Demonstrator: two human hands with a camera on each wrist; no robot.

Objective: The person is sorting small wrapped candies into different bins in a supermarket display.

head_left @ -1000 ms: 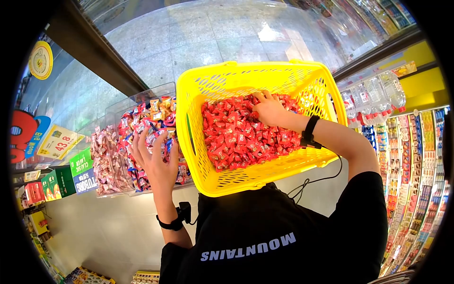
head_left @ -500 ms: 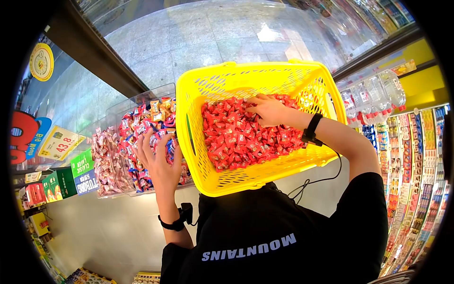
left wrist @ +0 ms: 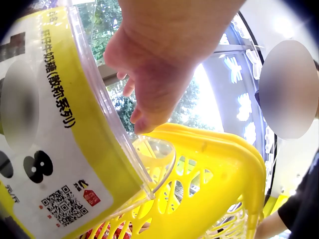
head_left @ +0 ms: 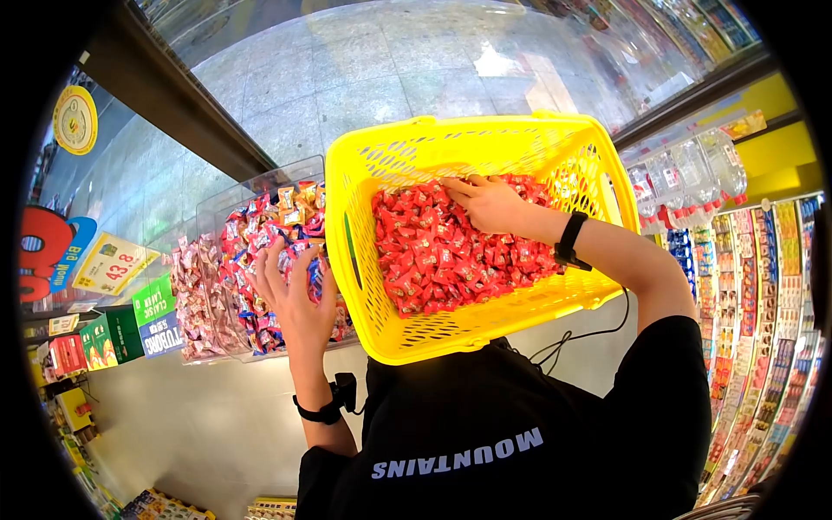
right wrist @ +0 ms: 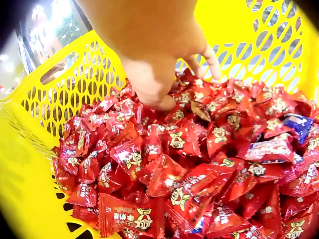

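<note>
Inside a yellow basket (head_left: 442, 347) lies a broad heap of red-wrapped candies (head_left: 459, 260). My right hand (head_left: 496, 206) rests on the upper part of that heap with its fingers spread; in the right wrist view the hand (right wrist: 154, 64) touches the wrappers, and a blue wrapper (right wrist: 298, 125) lies among the red ones. Left of the basket, my left hand (head_left: 299, 299) hovers over a clear bin of mixed candies (head_left: 260, 325), fingers apart and slightly bent, holding nothing. The left wrist view has this hand (left wrist: 159, 74) above the bin's edge and beside the basket (left wrist: 214, 174).
Pale pink candies (head_left: 198, 295) fill a bin farther left, near a price sign (head_left: 114, 263) and a green box (head_left: 111, 336). Clear bottles (head_left: 693, 173) stand right of the basket, with packed shelves (head_left: 754, 329) below them. A window frame (head_left: 182, 95) crosses the upper left.
My right hand has shifted slightly left and its fingers have spread over the red candies. The left hand stays over the bin, with only a small shift.
</note>
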